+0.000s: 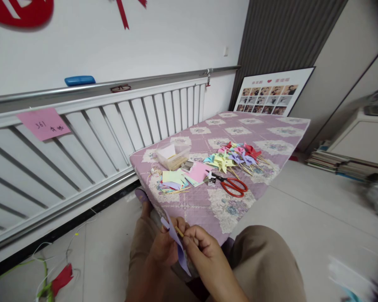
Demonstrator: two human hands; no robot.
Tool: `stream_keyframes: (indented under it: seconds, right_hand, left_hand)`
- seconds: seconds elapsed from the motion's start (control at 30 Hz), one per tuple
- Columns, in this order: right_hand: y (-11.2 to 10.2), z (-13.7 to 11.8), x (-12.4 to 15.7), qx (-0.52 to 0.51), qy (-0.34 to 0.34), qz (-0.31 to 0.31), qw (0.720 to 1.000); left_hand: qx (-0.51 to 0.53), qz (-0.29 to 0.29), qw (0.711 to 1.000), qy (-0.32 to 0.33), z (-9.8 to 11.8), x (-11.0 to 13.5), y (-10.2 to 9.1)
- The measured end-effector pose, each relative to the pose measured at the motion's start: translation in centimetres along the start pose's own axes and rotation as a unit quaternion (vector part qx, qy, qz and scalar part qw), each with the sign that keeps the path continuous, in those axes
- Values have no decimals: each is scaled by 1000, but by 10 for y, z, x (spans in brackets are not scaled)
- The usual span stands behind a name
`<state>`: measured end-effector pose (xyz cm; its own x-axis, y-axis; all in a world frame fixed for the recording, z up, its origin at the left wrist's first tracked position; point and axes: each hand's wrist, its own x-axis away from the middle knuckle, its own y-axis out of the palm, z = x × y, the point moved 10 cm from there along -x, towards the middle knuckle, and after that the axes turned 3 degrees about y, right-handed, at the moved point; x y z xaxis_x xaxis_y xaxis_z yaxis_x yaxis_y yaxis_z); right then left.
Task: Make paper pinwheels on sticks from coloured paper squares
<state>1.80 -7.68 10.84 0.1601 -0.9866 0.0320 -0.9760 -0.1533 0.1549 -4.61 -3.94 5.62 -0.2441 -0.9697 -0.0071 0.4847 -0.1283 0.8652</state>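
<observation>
Low over my lap, my left hand point(163, 248) is closed around a lilac paper pinwheel point(183, 261), whose blades stick out above and below the fingers. My right hand point(208, 251) pinches a thin wooden stick point(179, 231) that meets the pinwheel near its middle; the exact joint is hidden by the fingers. Beyond the hands on the table lie red-handled scissors point(234, 187), a small box point(211, 180), coloured paper sheets point(173, 178) and a pink sheet point(199, 171). Several finished pinwheels point(223, 161) in yellow, blue, purple, pink and red are heaped farther back.
A clear plastic box point(182, 150) with sticks stands at the left of the cloth-covered table point(189, 214). A white radiator point(157, 113) runs along the wall. My knees flank the table corner. Cables and a red flower point(62, 279) lie on the floor.
</observation>
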Motion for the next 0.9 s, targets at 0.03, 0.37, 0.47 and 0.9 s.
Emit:
stream_keyframes:
  seconds: [0.03, 0.37, 0.47, 0.9]
  right_hand:
    - [0, -1, 0, 3, -3, 4, 1000]
    - [-1, -4, 1, 6, -13, 13, 1000]
    - [0, -4, 0, 8, -14, 13, 1000]
    - [0, -2, 0, 18, -2, 8, 1000]
  left_hand:
    - [-1, -7, 1000, 6, 2, 0, 2]
    - [-31, -30, 999, 26, 8, 3, 13]
    - [-38, -24, 999, 19, 8, 4, 11]
    - [-50, -26, 998, 26, 11, 3, 13]
